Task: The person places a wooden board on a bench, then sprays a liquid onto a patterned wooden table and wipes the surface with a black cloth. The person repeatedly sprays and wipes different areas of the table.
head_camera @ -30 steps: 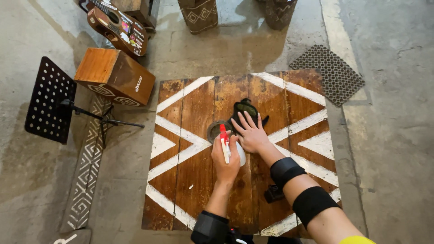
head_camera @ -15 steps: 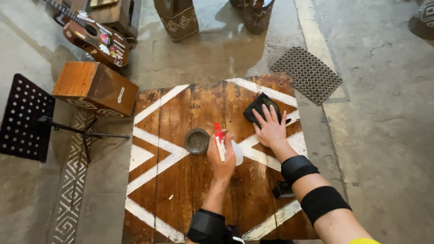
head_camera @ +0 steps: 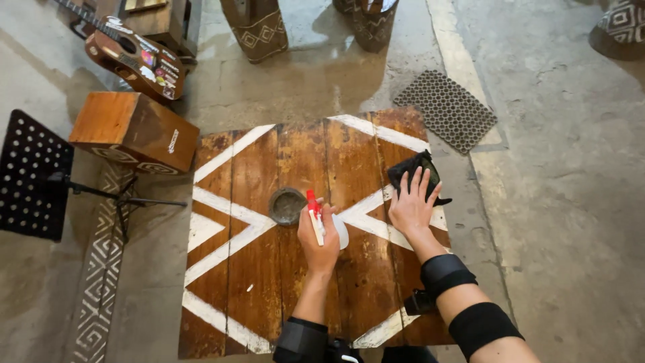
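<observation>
My left hand (head_camera: 318, 240) grips a spray bottle (head_camera: 314, 210) with a red nozzle over the middle of a brown wooden table (head_camera: 248, 269) painted with white zigzag stripes. My right hand (head_camera: 411, 202) lies flat, fingers spread, on a black cloth (head_camera: 407, 171) near the table's right edge. A small round grey dish (head_camera: 286, 205) sits on the table just left of the bottle. Both forearms wear black bands.
A wooden box drum (head_camera: 134, 132) stands left of the table, a black perforated music stand (head_camera: 30, 176) beyond it. A guitar with stickers (head_camera: 131, 57) lies at the top left. A dark grid mat (head_camera: 445, 109) lies on the concrete floor at the table's far right corner.
My right hand has slid the black cloth from beside the dish to the table's right edge. My left hand keeps its hold on the spray bottle.
</observation>
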